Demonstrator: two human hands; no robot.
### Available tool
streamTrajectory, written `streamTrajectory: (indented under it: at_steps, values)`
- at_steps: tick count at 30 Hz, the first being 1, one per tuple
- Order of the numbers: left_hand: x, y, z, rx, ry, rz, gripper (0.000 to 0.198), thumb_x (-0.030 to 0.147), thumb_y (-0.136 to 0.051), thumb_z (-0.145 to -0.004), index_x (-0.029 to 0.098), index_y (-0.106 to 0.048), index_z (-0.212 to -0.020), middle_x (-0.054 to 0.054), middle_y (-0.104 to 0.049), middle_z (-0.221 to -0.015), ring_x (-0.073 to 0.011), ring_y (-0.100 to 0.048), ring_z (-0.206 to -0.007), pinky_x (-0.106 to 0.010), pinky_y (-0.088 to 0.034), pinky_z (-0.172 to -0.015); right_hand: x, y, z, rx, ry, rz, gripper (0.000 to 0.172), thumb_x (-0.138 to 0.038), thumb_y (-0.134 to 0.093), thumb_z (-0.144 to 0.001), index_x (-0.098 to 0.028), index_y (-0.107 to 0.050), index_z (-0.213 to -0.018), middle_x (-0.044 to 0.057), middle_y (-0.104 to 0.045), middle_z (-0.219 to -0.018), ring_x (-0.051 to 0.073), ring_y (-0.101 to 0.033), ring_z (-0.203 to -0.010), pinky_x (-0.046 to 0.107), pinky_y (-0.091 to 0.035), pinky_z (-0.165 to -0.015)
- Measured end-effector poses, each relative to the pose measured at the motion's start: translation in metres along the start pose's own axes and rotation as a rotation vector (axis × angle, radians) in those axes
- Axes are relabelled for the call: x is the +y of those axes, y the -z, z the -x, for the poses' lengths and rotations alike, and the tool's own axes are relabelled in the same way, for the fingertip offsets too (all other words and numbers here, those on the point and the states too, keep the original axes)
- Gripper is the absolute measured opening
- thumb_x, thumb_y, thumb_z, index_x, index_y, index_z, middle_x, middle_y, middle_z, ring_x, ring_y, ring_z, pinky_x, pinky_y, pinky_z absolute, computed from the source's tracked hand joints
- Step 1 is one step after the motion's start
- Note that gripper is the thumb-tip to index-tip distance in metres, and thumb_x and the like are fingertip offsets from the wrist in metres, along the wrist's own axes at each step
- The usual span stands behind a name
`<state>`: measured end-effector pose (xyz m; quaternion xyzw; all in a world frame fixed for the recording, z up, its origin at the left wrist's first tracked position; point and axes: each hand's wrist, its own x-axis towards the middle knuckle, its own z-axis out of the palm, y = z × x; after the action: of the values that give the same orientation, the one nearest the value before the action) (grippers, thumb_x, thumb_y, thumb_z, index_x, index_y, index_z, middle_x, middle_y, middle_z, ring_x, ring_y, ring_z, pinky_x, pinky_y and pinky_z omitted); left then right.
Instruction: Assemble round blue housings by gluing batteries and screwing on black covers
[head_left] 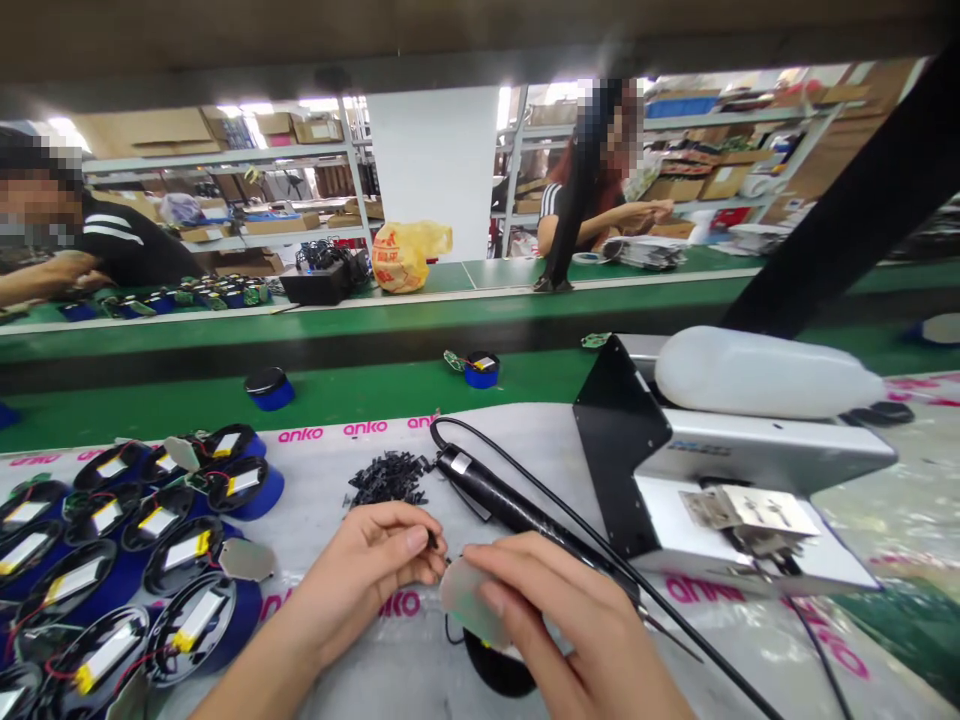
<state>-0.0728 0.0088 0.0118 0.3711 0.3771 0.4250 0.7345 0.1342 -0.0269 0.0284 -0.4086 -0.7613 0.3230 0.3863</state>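
My left hand [375,565] is pinched shut on a tiny black part beside a pile of small black parts [390,478]. My right hand [570,625] grips a thin grey disc [466,598], held over a round black shell [499,668] lying on the mat. The fingertips of both hands nearly meet at the disc's edge. A black soldering pen [517,510] with its cable lies just beyond my hands, tip pointing right.
Several blue-and-black round housings with batteries [127,560] crowd the left of the mat. A metal stand [720,470] with a white bottle [757,372] sits on the right. A green conveyor [360,385] carries single units. Two other people work across it.
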Motion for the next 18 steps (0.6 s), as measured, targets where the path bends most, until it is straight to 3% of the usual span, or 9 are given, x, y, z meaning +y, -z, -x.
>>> streamTrajectory:
  at_steps: [7,18]
  values:
    - [-0.0031,0.0008,-0.0016,-0.050,0.016,0.017,0.023,0.034,-0.089,-0.073,0.015,-0.078,-0.080,-0.002,-0.074,-0.065,-0.0075,-0.065,-0.055,-0.014,-0.050,-0.055,0.0013,-0.0016,-0.0004,0.037,-0.016,-0.006,0.026,-0.023,-0.048,-0.099,-0.029,-0.069,-0.113,0.003,-0.069,-0.098,0.014,-0.068,-0.080,0.024,-0.059,-0.076]
    - [-0.0055,0.0089,0.0028,-0.068,-0.069,-0.213,0.007,0.023,-0.081,-0.083,0.023,-0.082,-0.090,0.001,-0.078,-0.079,-0.0082,-0.065,-0.069,-0.016,-0.049,-0.066,0.0019,-0.0018,-0.0007,-0.024,-0.002,-0.019,0.039,-0.018,-0.047,-0.100,-0.040,-0.064,-0.127,-0.003,-0.068,-0.102,0.010,-0.066,-0.083,0.019,-0.055,-0.074]
